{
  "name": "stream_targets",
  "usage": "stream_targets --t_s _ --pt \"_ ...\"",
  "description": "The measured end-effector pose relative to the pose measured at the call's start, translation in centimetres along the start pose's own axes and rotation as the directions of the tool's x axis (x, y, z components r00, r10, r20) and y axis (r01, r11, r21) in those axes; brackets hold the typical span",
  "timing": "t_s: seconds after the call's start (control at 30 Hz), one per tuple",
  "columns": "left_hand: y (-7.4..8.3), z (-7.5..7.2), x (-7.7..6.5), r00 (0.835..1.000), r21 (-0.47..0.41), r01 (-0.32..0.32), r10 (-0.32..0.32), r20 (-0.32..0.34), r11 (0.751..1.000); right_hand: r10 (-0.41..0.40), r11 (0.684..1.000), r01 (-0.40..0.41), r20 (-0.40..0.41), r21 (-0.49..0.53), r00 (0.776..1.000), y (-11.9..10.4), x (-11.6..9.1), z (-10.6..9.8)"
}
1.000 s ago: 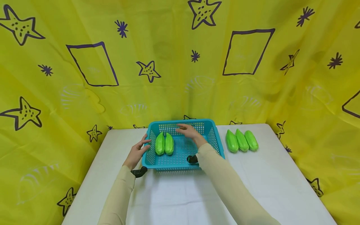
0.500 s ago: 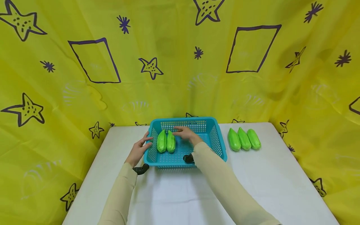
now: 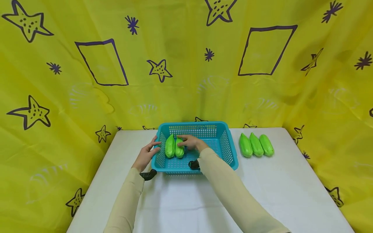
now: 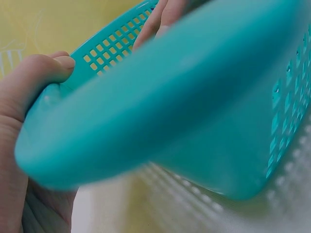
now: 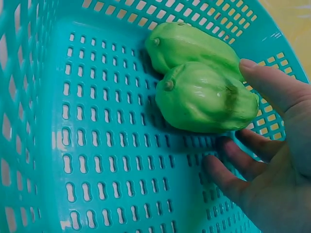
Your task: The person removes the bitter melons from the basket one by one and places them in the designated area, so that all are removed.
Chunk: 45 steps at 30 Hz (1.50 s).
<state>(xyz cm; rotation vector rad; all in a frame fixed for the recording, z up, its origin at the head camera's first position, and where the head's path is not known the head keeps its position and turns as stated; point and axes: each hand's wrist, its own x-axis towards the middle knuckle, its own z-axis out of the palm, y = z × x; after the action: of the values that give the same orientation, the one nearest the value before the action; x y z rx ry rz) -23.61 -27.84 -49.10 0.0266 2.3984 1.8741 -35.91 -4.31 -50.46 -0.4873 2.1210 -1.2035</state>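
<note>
Left hand grips basket rim | my right hand open, fingers touching inner squash | step: seating it | next: fetch squashes beyond right wall.

White table; yellow cloth backdrop with purple stars, squares.
</note>
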Motion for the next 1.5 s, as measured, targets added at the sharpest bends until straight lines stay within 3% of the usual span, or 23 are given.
stream_targets --t_s 0.23,0.63,1.0,1.2,1.5 --pt "0.1 -0.2 0.1 1.0 -0.004 0.001 -0.001 -0.003 1.0 -0.02 0.999 0.023 0.072 -0.036 0.997 -0.1 0.2 -0.2" --pt "0.1 0.1 0.0 1.0 -0.002 0.009 -0.009 -0.004 1.0 -0.008 0.996 0.007 -0.002 -0.088 1.0 0.4 -0.4 -0.3" --pt "0.0 0.1 0.0 1.0 -0.007 0.006 -0.006 -0.002 1.0 -0.016 0.991 0.027 0.088 -0.133 0.996 0.5 -0.2 -0.2" --pt "0.0 0.2 0.1 1.0 -0.005 0.027 -0.027 -0.004 1.0 -0.05 0.989 0.051 0.013 -0.14 0.999 0.6 -0.4 -0.3" --pt "-0.1 0.2 0.1 1.0 -0.011 0.021 -0.021 -0.005 1.0 -0.012 1.0 0.01 -0.129 -0.018 0.992 1.3 -0.5 -0.7"
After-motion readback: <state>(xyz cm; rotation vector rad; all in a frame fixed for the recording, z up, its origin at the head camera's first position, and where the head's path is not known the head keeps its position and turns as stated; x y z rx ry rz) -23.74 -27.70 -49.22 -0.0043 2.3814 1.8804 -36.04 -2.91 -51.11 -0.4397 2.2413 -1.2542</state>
